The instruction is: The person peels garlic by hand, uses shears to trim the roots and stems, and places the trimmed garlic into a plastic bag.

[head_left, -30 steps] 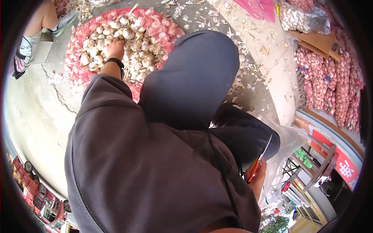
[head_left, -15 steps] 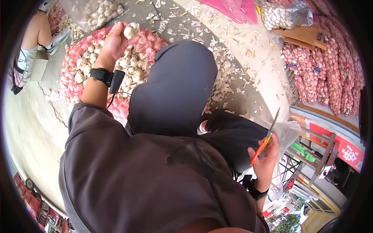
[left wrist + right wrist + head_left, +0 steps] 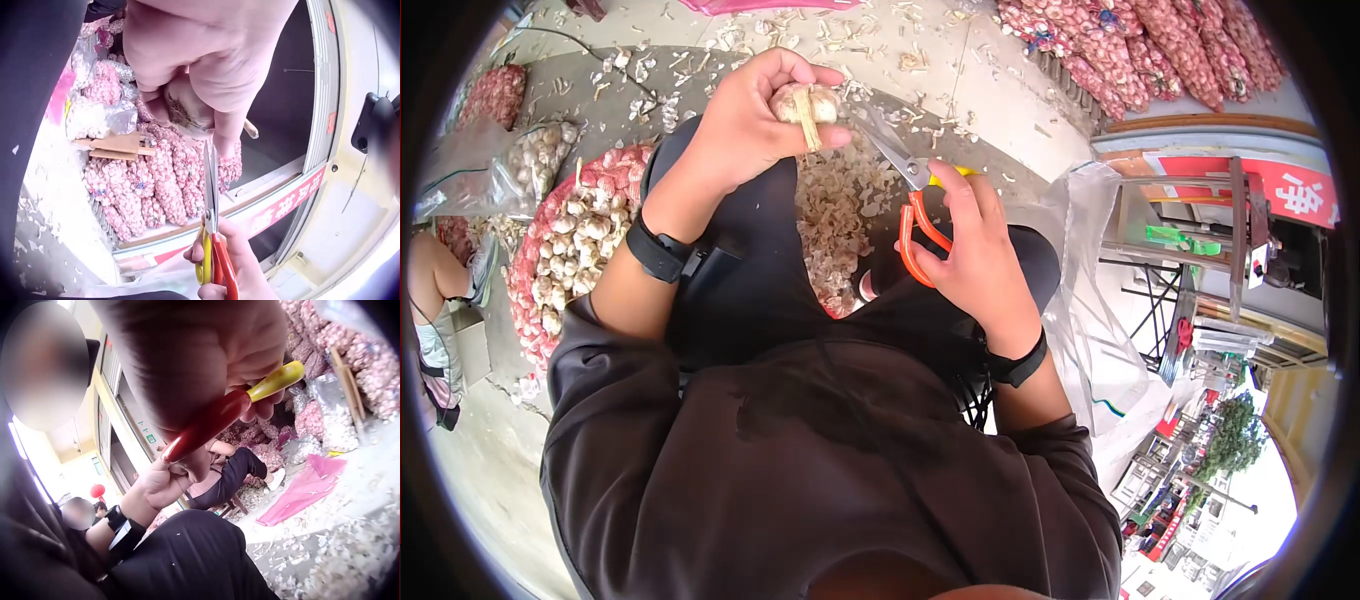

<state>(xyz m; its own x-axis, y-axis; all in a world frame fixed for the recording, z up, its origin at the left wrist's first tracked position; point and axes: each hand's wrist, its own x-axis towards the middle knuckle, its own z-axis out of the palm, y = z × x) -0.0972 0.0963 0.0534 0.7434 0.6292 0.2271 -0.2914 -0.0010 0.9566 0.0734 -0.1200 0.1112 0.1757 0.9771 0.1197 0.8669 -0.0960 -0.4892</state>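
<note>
In front of the knees, my left hand (image 3: 745, 125) holds a garlic bulb (image 3: 812, 100) between thumb and fingers, its pale dry stem running across it towards the thumb. The left wrist view shows the brown root end of the bulb (image 3: 187, 109). My right hand (image 3: 980, 255) grips scissors (image 3: 888, 145) with one orange-red and one yellow handle, fingers curled round them. The blades point at the bulb, their tips close beside it, and stand slightly apart. In the right wrist view the red handle (image 3: 209, 425) crosses the palm.
A red mesh sack (image 3: 522, 290) full of garlic bulbs lies beside the left knee. Garlic skins (image 3: 835, 225) litter the floor between the legs. Filled mesh sacks (image 3: 1100, 50) are stacked at the back right. Someone's leg (image 3: 435, 270) shows at far left; a clear plastic sheet (image 3: 1090, 300) hangs at right.
My left hand has picked a garlic bulb from the pile and brought it rightward over the lap. My right hand has raised the scissors towards it, and their handles have spread.
</note>
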